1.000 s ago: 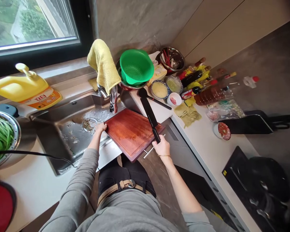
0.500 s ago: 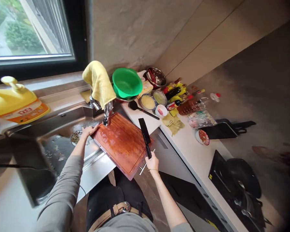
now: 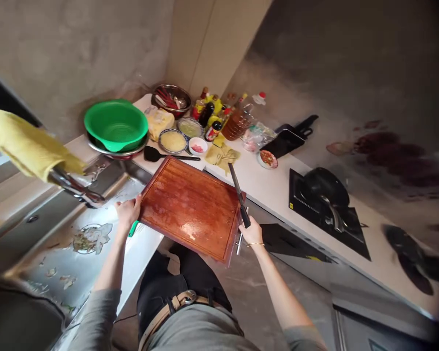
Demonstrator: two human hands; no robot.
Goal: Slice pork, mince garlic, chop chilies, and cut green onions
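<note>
A wet, reddish-brown wooden cutting board (image 3: 190,204) hangs in front of me at the counter corner, partly over the counter edge. My left hand (image 3: 128,213) grips the board's left edge. A black-handled kitchen knife (image 3: 238,191) is in my right hand (image 3: 251,231), its dark blade pointing up and away beside the board's right edge. Whether that hand also touches the board is unclear. Just under my left hand shows a small green handle (image 3: 133,229). Past the board's far edge lies a black spatula (image 3: 168,155).
At left is a sink (image 3: 47,243) with food scraps, under a faucet (image 3: 76,187) draped with a yellow cloth (image 3: 25,144). Behind stand a green colander (image 3: 115,124), bowls and bottles. A wok (image 3: 324,187) sits on the stove (image 3: 296,195) at right.
My view has turned right, toward the stove. The board has swung away from beneath the faucet toward the right-hand counter, still held, and the knife has moved along with it.
</note>
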